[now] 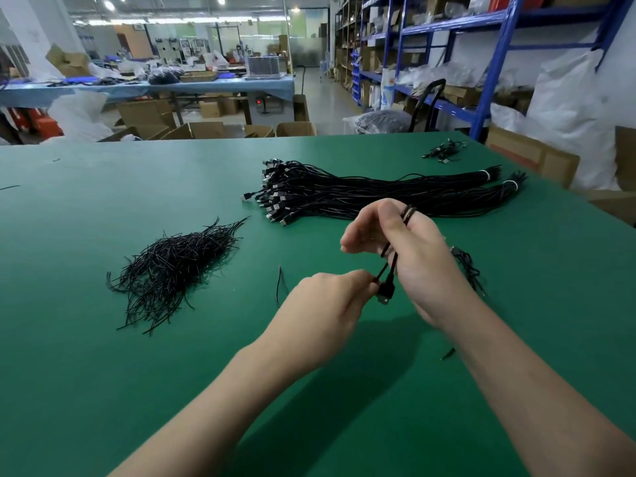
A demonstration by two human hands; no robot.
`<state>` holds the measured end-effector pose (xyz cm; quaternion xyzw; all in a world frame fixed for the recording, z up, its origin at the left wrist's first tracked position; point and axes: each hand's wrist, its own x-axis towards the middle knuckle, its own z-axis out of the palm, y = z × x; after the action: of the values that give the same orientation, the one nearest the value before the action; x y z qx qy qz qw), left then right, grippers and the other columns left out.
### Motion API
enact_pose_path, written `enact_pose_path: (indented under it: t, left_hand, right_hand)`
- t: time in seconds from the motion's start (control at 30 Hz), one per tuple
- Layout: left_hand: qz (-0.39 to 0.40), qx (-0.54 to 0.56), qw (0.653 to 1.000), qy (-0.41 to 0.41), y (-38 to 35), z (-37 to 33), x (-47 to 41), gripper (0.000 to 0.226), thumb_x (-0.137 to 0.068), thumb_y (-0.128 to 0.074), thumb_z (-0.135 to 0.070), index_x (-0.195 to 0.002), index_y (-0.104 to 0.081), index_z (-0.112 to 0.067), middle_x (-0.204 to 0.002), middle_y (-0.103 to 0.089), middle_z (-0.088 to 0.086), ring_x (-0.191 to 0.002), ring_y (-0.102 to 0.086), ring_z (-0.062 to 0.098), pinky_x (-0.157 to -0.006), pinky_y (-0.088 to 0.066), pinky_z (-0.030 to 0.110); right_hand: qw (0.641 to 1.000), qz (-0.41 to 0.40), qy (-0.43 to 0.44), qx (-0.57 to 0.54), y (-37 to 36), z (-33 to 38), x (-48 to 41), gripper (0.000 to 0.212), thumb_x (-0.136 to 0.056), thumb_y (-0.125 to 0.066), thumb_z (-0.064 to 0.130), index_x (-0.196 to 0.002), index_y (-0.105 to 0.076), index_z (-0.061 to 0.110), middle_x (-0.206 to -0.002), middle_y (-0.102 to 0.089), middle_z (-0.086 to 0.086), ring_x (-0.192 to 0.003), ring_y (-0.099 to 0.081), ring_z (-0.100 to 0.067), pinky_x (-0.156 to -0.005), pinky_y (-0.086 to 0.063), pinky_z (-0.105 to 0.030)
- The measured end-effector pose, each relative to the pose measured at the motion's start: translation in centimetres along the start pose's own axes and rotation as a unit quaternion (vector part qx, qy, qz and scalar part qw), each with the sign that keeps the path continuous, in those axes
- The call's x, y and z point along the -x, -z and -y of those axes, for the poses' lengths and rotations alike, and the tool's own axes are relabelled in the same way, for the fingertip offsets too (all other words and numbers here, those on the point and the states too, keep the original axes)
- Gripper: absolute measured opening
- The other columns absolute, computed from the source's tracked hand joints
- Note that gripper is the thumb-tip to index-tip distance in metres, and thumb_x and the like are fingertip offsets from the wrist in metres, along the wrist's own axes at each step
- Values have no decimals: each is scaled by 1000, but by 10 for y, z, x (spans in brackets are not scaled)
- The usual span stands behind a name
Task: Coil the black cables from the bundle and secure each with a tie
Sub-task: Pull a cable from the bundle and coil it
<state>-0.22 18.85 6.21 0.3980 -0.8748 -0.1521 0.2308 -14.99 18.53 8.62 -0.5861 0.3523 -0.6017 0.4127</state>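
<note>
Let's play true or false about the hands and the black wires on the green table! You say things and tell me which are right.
1. The right hand has a black cable looped round its fingers. True.
2. The left hand lies flat on the table. False: it is raised and pinches the black cable.
3. The pile of ties lies left of the cable bundle. True.
4. The table is red. False: it is green.
</note>
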Motion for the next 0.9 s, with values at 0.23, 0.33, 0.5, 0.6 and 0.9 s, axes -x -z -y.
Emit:
enact_pose_path:
  t: [0.23,0.33,0.5,0.6,0.9]
  left_hand:
    - [-70,-48,989,-119,59,-14,12,14,-98,-65,-25,-87,-72,-24,-68,-60,-23,-61,-51,-7,-64,-39,9]
    - [-71,-37,984,-159,77,-4,3,10,-92,-74,-20,-82,-74,-18,-59,-52,-26,-57,-47,-13,-60,-32,4]
    - [-56,192,971,-131,74,19,-9,17,-82,-82,-28,-75,-70,-19,-61,-63,-12,-57,-51,1,-57,-40,15]
    - [-92,341,931,-89,54,31,-14,16,-87,-74,-17,-73,-65,-17,-59,-58,-5,-57,-48,4,-56,-38,16]
    - [-20,179,984,-17,-21,3,8,23,-103,-37,-25,-92,-57,-26,-62,-56,-10,-57,-50,9,-64,-46,27]
  right_hand:
    - [962,87,-31,258,4,-8,10,51,-106,-36,48,-68,-60,22,-55,-60,-1,-49,-51,-11,-53,-40,-21]
    - [965,184,-112,152,-4,-5,16,80,-91,-15,81,-61,-62,23,-49,-44,-4,-44,-35,-10,-47,-31,-17]
    - [903,350,-227,-102,-7,5,26,67,-95,-19,67,-63,-62,26,-44,-31,9,-44,-20,-10,-49,-14,-30]
    - [881,352,-208,-236,-5,11,32,52,-101,-31,49,-66,-52,18,-46,-24,8,-44,-23,-7,-46,-15,-27]
    - [990,10,-44,-135,-5,23,1,43,-109,-32,37,-75,-45,16,-53,-43,2,-48,-38,-13,-46,-33,-22]
